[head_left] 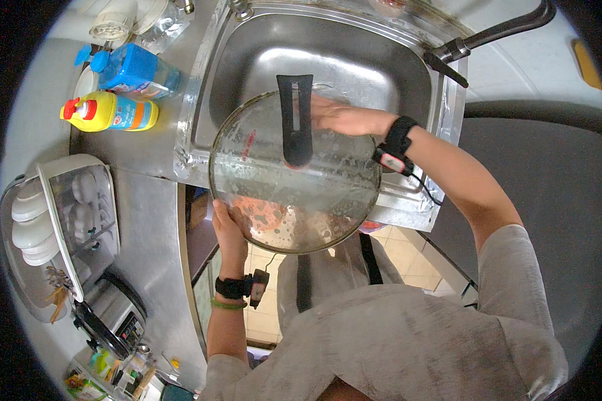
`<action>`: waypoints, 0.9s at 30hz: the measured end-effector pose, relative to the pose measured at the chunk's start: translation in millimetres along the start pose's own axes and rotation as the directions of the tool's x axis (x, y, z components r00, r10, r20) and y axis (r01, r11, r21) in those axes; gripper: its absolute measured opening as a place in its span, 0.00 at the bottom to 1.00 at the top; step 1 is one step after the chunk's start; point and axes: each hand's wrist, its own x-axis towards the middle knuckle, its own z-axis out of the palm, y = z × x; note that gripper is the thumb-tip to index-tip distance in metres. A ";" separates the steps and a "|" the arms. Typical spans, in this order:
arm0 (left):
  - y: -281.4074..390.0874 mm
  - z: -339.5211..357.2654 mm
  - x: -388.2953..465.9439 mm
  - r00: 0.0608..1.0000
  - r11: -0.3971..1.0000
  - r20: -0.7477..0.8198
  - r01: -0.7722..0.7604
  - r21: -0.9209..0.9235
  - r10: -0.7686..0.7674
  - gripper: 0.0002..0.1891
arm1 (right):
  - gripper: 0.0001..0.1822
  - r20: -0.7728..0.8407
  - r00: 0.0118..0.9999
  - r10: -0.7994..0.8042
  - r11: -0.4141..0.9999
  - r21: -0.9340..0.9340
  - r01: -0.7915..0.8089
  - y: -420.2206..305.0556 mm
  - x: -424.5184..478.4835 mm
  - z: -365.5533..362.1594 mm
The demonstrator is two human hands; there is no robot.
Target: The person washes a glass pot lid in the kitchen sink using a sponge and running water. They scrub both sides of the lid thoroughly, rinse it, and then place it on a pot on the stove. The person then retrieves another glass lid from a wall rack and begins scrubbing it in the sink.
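A round glass pan lid (331,185) with a metal rim is held tilted over the front edge of the sink. Droplets and whitish foam-like patches cover the glass. From its middle rises a black lid handle (297,143) with a long slot. My left hand (229,228) grips the rim at the lower left, thumb along the edge and fingers seen partly through the glass. Near the far right part of the lid, my right hand (333,115) reaches in beside the handle. Its fingertips are hidden behind the handle, so its grip is unclear.
Beyond the lid lies a stainless steel sink (331,45), with a black faucet (461,47) at its right. Left stand a yellow bottle (110,111) and a blue pump bottle (135,70). A dish box (80,200) with white bowls and an electric cooker (113,316) are nearer.
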 end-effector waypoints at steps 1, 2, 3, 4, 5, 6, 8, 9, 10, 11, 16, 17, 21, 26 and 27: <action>0.3 -1.4 -0.7 1.000 1.000 -0.010 -0.003 -0.006 0.003 0.21 | 0.23 -0.003 0.986 0.168 0.985 0.045 -0.168 -6.7 -10.4 -6.5; -1.0 -1.9 -1.7 1.000 1.000 -0.026 0.008 0.006 -0.008 0.21 | 0.25 0.001 0.944 0.331 0.940 0.087 -0.330 -11.6 -14.3 -12.5; -0.5 -1.5 -1.2 0.999 0.999 -0.037 0.015 0.030 -0.014 0.21 | 0.26 0.021 0.928 0.371 0.926 0.065 -0.372 -13.6 -10.8 -16.0; 0.3 -1.5 -0.7 0.999 0.998 -0.050 0.023 0.053 -0.021 0.22 | 0.28 0.041 0.911 0.410 0.911 0.041 -0.411 -15.0 -6.1 -18.9; 2.1 -1.6 0.2 0.999 0.998 -0.029 0.020 0.060 -0.018 0.22 | 0.29 0.060 0.892 0.447 0.893 0.016 -0.449 -17.0 -0.7 -20.8; 1.6 -1.4 0.6 1.000 0.998 -0.012 0.021 0.064 -0.020 0.22 | 0.28 0.056 0.942 0.330 0.943 0.012 -0.331 -19.7 5.8 -19.7; -4.2 -7.8 3.6 0.999 1.000 0.051 0.005 0.019 -0.006 0.22 | 0.25 0.046 0.996 0.082 0.997 0.007 -0.083 -27.8 20.9 -13.2; -5.7 -9.7 3.1 0.999 1.000 0.034 0.012 0.017 -0.013 0.22 | 0.24 0.047 0.998 -0.043 0.999 0.003 0.043 -32.8 26.5 -11.4; -7.1 -10.7 2.8 1.000 1.000 0.019 0.018 0.016 -0.019 0.22 | 0.23 0.082 0.996 0.033 0.983 0.177 -0.047 -38.4 27.0 -15.6; -8.1 -11.7 2.9 1.000 1.000 0.005 0.025 0.015 -0.025 0.22 | 0.22 0.053 0.998 0.031 0.991 0.130 -0.038 -27.1 27.2 -14.0; -0.3 -6.4 1.1 1.000 0.993 0.014 0.005 0.119 -0.006 0.22 | 0.21 -0.013 0.999 0.042 0.995 0.095 -0.041 -1.9 12.1 0.6; -0.2 -8.0 2.9 1.000 0.996 0.021 -0.003 0.087 0.001 0.22 | 0.21 0.032 0.998 0.052 0.984 0.167 -0.056 -8.8 9.6 3.4; -5.0 -7.3 0.6 0.999 1.000 0.038 -0.016 0.018 0.016 0.22 | 0.28 -0.051 0.987 0.154 0.985 -0.075 -0.157 -57.9 -52.7 14.1; -7.7 -6.9 4.4 0.997 0.999 0.080 -0.018 -0.045 0.022 0.23 | 0.38 -0.098 0.978 0.184 0.918 -0.339 -0.207 -126.9 -100.8 60.0; -9.0 -9.2 3.9 0.995 0.997 0.099 -0.021 -0.072 0.028 0.23 | 0.38 -0.068 0.989 0.133 0.910 -0.386 -0.149 -145.1 -100.0 62.3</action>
